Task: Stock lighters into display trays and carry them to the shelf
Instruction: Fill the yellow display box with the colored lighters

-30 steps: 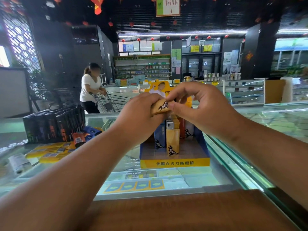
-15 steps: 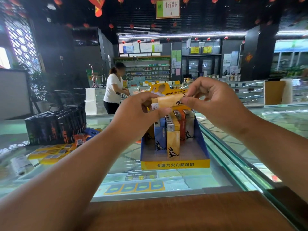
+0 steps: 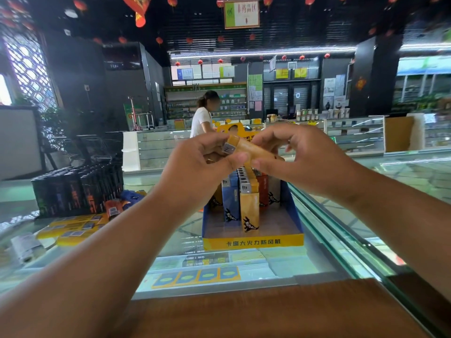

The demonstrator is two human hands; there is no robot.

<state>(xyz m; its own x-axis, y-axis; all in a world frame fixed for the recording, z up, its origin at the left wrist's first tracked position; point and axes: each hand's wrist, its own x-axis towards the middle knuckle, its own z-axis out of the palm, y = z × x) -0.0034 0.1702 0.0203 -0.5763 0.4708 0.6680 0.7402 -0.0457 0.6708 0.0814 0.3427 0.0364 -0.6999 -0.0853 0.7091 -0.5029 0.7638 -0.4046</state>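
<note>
Above the tray (image 3: 253, 241) we hold one tan lighter (image 3: 253, 150) between both hands. Our left hand (image 3: 195, 164) pinches the metal-capped end, thumb beneath and fingers curled behind it. Our right hand (image 3: 305, 157) grips the base end, thumb under and fingers arched over the top. Both hands are closed on it.

Its long axis lies nearly level and crosswise to us, with the cap to the left and slightly higher, and the base to the right. The tray sits on the glass counter (image 3: 175, 242), straight below the grip. Its lighters (image 3: 246, 203) stand upright, caps up, packed toward the back, and bare floor shows in front of them.

So the held lighter lies about a quarter turn off from how its neighbours stand. We judge the coming move to be swinging the base down, then lowering it into the free space in front of the rows. Neither hand is plainly nearer the tray. The left, on the cap, looks better placed to set it down once the right lets go. The foremost tan one stands alone and could be knocked over.
</note>
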